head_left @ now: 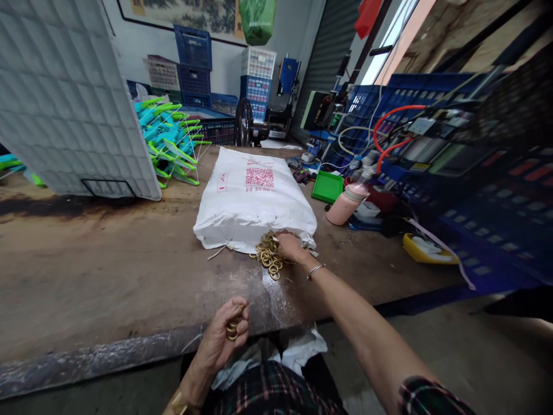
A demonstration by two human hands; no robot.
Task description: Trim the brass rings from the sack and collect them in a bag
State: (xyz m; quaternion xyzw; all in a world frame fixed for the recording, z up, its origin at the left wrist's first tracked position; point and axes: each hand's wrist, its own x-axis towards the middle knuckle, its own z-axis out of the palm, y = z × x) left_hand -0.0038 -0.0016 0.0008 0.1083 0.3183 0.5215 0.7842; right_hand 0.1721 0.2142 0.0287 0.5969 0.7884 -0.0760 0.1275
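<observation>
Several brass-coloured rings [233, 329] are gripped in my left hand [225, 331], whose fingers curl round them near the table's front edge. My right hand [290, 246] reaches to a pile of the same metal rings [273, 264], which spills out at the near end of a white woven sack [259, 202]. The fingers of that hand are mostly hidden against the sack and the pile, so what they hold does not show. Red print and a square code mark the sack, which lies flat on the wooden table [108, 271].
To the left stands a grey quilted panel [86, 98], with green and blue plastic pieces [173, 138] behind it. A pink bottle [347, 204] and a green tray [327, 186] are right of the sack. A yellow tray [427, 251] lies farther right, near blue crates.
</observation>
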